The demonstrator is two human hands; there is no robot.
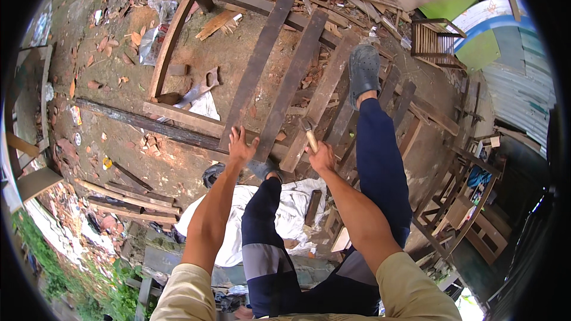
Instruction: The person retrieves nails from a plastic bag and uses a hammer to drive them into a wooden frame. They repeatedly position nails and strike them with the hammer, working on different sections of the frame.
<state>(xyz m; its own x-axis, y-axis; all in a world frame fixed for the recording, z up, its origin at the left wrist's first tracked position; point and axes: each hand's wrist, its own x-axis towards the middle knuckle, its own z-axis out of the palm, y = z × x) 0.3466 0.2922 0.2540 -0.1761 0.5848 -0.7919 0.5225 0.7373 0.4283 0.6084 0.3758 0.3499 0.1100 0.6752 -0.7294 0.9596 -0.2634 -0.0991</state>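
My left hand (241,147) lies with its fingers spread at the near end of a dark wooden slat (258,65). Whether it presses on the wood or only rests there, I cannot tell. In my right hand (322,158) is a hammer (311,138), gripped by its pale wooden handle, its head just above a lighter brown slat (327,83). Another dark slat (295,77) lies between these two. The slats run across a wooden frame (172,47) on the ground. More slats, to the right, lie partly hidden behind my leg.
My right foot, in a dark clog (364,71), is on the slats. A handsaw (205,85) lies inside the frame. White sheeting (232,249) spreads around my left leg. Loose boards (128,202) lie left, scrap wood (357,0) at the far side, a wooden rack (470,205) right.
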